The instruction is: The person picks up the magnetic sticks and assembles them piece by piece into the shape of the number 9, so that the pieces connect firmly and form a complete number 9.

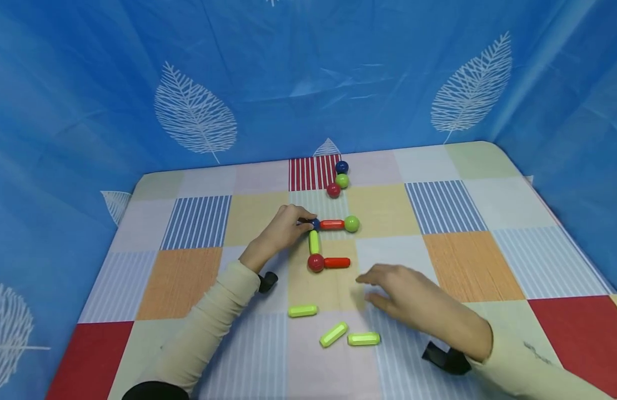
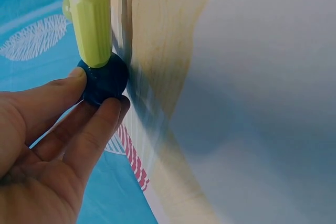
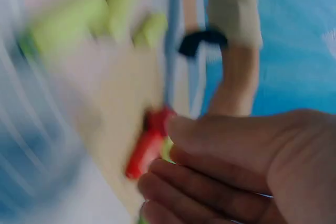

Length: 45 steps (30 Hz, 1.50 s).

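Note:
My left hand (image 1: 284, 229) pinches a dark blue ball (image 2: 106, 78) between thumb and fingertips. From that ball a red rod (image 1: 332, 224) runs right to a green ball (image 1: 351, 224). A yellow-green rod (image 2: 93, 24) joins the blue ball to a red ball (image 1: 315, 263) nearer me. Out of the red ball a second red rod (image 1: 337, 263) points right, its far end free. My right hand (image 1: 403, 294) hovers over the cloth to the right of that free end, fingers loosely bent and holding nothing. The right wrist view is blurred.
Several loose yellow-green rods lie in front, among them one at the left (image 1: 302, 311), one tilted (image 1: 334, 334) and one at the right (image 1: 364, 339). At the back, a dark blue ball (image 1: 341, 167), a green ball (image 1: 342, 180) and a red ball (image 1: 333, 190) sit close together on the patchwork tablecloth (image 1: 258, 355).

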{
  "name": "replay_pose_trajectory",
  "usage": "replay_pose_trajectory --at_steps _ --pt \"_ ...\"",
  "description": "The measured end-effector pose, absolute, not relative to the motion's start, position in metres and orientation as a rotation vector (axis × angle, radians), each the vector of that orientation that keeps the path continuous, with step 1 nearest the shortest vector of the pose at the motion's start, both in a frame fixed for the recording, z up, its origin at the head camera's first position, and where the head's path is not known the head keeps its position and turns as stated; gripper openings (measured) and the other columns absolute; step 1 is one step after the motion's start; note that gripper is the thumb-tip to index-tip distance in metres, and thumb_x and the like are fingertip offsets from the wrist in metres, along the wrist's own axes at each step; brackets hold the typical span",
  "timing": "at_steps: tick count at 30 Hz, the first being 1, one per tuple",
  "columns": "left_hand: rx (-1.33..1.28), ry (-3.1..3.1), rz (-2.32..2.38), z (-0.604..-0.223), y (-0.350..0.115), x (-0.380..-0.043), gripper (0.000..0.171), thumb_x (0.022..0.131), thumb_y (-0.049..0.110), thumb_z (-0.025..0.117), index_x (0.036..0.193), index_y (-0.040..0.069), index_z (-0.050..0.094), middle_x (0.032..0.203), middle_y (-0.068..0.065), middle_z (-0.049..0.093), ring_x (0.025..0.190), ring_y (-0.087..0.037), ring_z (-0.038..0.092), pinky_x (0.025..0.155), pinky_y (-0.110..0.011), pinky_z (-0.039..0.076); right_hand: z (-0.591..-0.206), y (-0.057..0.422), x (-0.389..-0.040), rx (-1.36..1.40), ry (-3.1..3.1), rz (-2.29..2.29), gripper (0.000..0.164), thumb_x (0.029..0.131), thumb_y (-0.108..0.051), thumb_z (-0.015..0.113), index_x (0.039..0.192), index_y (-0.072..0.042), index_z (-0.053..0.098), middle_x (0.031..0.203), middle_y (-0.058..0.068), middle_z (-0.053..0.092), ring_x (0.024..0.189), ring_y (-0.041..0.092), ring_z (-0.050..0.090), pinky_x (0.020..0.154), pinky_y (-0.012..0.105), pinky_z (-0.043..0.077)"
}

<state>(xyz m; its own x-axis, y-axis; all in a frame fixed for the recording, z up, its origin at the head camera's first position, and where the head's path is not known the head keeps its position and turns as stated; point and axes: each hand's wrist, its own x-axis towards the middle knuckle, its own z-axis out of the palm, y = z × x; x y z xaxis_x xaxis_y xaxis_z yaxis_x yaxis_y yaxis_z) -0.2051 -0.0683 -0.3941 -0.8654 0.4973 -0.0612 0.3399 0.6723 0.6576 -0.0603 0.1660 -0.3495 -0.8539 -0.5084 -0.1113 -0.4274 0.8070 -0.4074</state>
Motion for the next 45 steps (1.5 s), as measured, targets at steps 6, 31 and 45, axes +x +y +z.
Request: replay_pose_trajectory --at_steps 6,31,45 --pt "0.652 2.658 0.967 -0.395 -0.069 -0.206 0.03 0.093 0.002 0.066 0.122 -0.002 0.067 0.12 -0.015 0.067 0.113 -0.026 0.062 0.097 -0.037 0.051 -0.373 0.163 -0.021 -0.825 2.596 -0.623 0.032 0.08 -0.02 0.082 0.108 -0.009 0.074 0.101 -0.006 0.069 0.092 0.008 0.064 0.075 0.032 0.056" --pt "0.637 2.661 0.989 -0.395 -0.072 -0.203 0.029 0.092 0.001 0.067 0.121 -0.002 0.067 0.119 -0.016 0.068 0.111 -0.026 0.063 0.095 -0.036 0.052 -0.392 0.206 -0.095 -0.557 2.846 -0.673 0.018 0.084 -0.005 0.076 0.101 0.0 0.075 0.093 0.006 0.072 0.086 0.021 0.068 0.073 0.039 0.057" --pt "0.61 2.654 0.981 -0.394 -0.067 -0.202 0.028 0.093 0.003 0.066 0.121 -0.001 0.068 0.119 -0.015 0.068 0.111 -0.024 0.063 0.094 -0.034 0.052 -0.391 0.191 -0.154 -0.111 2.695 -1.051 0.028 0.084 -0.015 0.074 0.106 0.002 0.074 0.092 0.009 0.074 0.077 0.016 0.065 0.065 0.028 0.051"
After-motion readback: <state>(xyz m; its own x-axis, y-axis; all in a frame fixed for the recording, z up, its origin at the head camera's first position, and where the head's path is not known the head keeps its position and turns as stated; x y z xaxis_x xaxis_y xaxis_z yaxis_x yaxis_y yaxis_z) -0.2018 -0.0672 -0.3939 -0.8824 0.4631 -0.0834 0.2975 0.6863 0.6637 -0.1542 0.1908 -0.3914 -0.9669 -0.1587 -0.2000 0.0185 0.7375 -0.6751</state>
